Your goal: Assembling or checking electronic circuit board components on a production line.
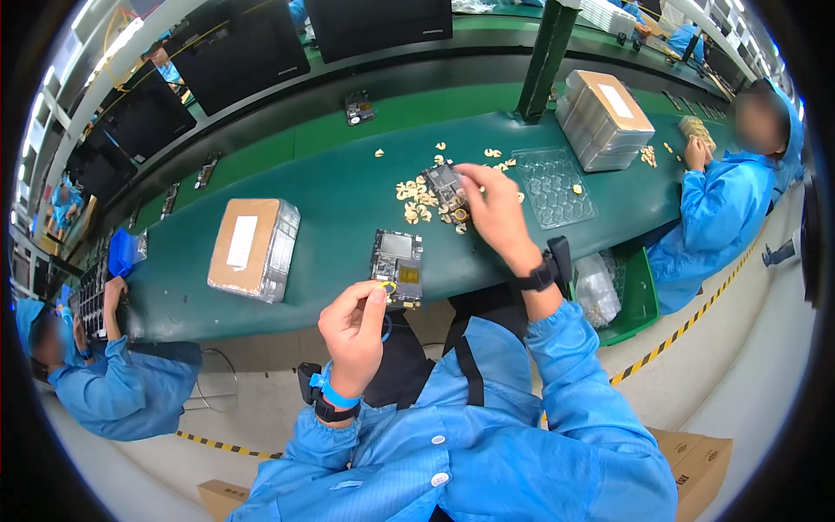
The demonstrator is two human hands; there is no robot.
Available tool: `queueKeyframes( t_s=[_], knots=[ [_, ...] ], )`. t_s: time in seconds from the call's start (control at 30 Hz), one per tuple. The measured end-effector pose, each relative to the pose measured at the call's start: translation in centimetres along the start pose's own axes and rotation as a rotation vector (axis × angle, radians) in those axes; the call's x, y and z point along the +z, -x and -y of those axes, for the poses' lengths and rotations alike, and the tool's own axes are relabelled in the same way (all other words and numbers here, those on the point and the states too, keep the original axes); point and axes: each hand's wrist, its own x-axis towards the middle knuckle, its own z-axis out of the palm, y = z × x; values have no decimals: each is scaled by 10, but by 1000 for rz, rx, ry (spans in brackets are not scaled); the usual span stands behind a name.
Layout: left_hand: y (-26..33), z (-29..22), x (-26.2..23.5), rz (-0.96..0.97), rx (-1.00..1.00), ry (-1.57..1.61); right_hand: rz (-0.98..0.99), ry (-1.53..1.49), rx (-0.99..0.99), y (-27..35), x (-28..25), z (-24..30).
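My left hand (352, 335) pinches the near left corner of a circuit board (397, 261) at the front edge of the green table. A small round part with a yellow rim (388, 286) shows at the fingertips; whether it is fixed to the board I cannot tell. Farther to the right, my right hand (497, 213) grips a second circuit board (444, 181) by its right side, its fingers partly hiding it. This board is tilted over a scatter of small cream crescent-shaped pieces (417, 198). Another yellow-ringed part (461, 214) shows at its near end.
A clear plastic tray (548, 187) lies right of my right hand. Wrapped stacks of trays stand left (246, 248) and back right (606, 120). A green post (546, 61) rises behind. A green bin (639, 296) sits below the table. Co-workers sit at left (122, 383) and right (722, 204).
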Motion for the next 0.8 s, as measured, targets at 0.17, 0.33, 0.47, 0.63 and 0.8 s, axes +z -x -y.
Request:
queueKeyframes(
  t_s=[0.17, 0.33, 0.47, 0.63, 0.8],
  knots=[
    [-10, -1, 19, 66, 228, -180, 362, -590, 573, 33, -60, 89],
    [-18, 1, 37, 102, 508, -314, 455, -734, 668, 59, -64, 132],
    [-17, 1, 38, 156, 577, -381, 431, -890, 795, 68, -62, 129],
    [-9, -1, 34, 178, 443, -328, 402, -1090, 942, 74, -66, 132],
    [0, 4, 33, 124, 207, -112, 244, -907, 770, 81, -62, 135]
  ],
)
